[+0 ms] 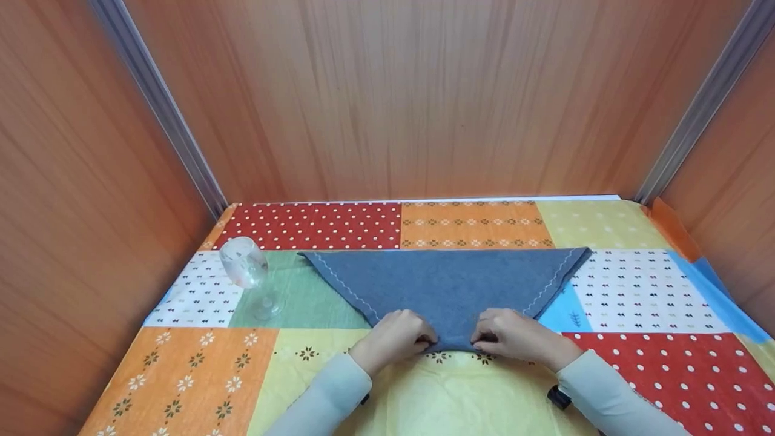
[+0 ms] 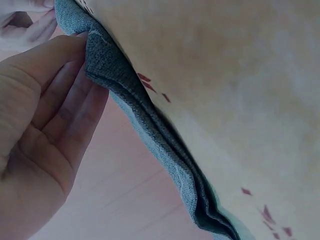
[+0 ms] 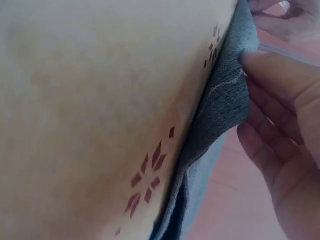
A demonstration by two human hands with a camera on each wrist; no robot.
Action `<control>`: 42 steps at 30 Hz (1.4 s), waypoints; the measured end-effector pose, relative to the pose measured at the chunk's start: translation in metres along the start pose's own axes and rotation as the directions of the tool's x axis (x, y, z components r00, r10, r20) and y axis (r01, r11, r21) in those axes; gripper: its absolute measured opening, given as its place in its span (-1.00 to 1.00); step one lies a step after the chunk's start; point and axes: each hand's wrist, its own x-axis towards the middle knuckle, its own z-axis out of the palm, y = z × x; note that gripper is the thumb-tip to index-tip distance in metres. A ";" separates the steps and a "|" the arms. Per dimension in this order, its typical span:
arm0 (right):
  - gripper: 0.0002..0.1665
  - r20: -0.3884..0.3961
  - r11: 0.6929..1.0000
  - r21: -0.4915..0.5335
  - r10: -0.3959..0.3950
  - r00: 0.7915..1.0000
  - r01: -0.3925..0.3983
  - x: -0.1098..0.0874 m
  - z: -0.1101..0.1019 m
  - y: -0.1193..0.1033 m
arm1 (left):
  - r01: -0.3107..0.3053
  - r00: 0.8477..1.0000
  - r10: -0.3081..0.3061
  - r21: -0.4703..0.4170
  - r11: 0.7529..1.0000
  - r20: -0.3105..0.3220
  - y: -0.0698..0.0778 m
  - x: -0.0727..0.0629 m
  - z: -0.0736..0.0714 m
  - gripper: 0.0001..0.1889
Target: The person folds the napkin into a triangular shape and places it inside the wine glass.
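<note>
A grey-blue cloth [image 1: 448, 284] lies folded in layers on the table, wide along its far edge and narrowing toward the person. White zigzag stitching runs down both slanted sides. At the left end of its short near edge, my left hand [image 1: 396, 339] pinches the fabric between thumb and fingers. My right hand [image 1: 521, 338] pinches the same edge a little to the right. In the left wrist view the stacked folds of the cloth [image 2: 160, 135] show beside the left hand [image 2: 45, 115]. The right wrist view has the cloth's rolled edge [image 3: 222, 97] at the right hand's fingertips.
A clear stemmed glass [image 1: 244, 263] stands left of the cloth. Under everything spreads a patchwork-patterned tablecloth [image 1: 206, 369]. Wood-grain panels [image 1: 424, 97] with metal corner strips enclose the table at the back and both sides.
</note>
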 end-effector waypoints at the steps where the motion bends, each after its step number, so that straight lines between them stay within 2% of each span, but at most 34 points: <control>1: -0.90 0.008 1.000 -0.006 0.003 1.000 -0.002 -0.001 0.000 -0.001 | -0.005 1.000 0.005 -0.001 1.000 -0.002 0.000 0.000 0.000 -0.82; 6: -0.77 0.050 0.998 0.015 0.065 0.997 -0.066 -0.006 -0.001 -0.003 | -0.005 1.000 0.006 -0.041 0.999 0.028 -0.004 -0.001 0.000 -0.87; 11: -0.81 0.044 0.995 0.061 0.078 0.996 -0.081 -0.007 0.001 0.000 | 0.022 0.997 -0.017 -0.076 0.997 0.076 -0.007 -0.001 -0.001 -0.83; 17: -0.85 0.024 0.984 0.141 0.106 0.994 -0.108 -0.006 0.003 0.008 | 0.026 0.996 -0.017 -0.096 0.995 0.087 -0.011 -0.002 -0.002 -0.72; 20: -0.85 0.023 0.972 0.192 0.135 0.991 -0.136 -0.006 0.004 0.012 | 0.045 0.996 -0.033 -0.142 0.989 0.083 -0.015 -0.003 -0.001 -0.76; 25: -0.86 0.019 0.950 0.253 0.184 0.983 -0.183 -0.006 0.004 0.017 | 0.112 0.990 -0.089 -0.216 0.970 0.112 -0.022 -0.005 0.001 -0.80; 29: -0.84 0.030 0.936 0.277 0.218 0.976 -0.218 -0.004 0.003 0.018 | 0.192 0.976 -0.148 -0.310 0.931 0.160 -0.027 -0.004 -0.001 -0.80; 33: -0.83 0.052 0.917 0.305 0.252 0.966 -0.256 -0.003 0.002 0.020 | 0.274 0.958 -0.211 -0.394 0.877 0.196 -0.031 -0.001 -0.004 -0.80; 37: -0.82 0.080 0.905 0.310 0.281 0.956 -0.292 -0.001 0.004 0.022 | 0.364 0.929 -0.286 -0.449 0.816 0.234 -0.035 0.002 -0.003 -0.81; 39: -0.82 0.087 0.908 0.295 0.284 0.955 -0.296 -0.001 0.006 0.023 | 0.405 0.913 -0.320 -0.469 0.785 0.253 -0.038 0.004 -0.002 -0.82; 42: -0.83 0.106 0.903 0.289 0.301 0.948 -0.318 0.001 0.006 0.023 | 0.438 0.898 -0.350 -0.473 0.765 0.265 -0.040 0.007 -0.001 -0.84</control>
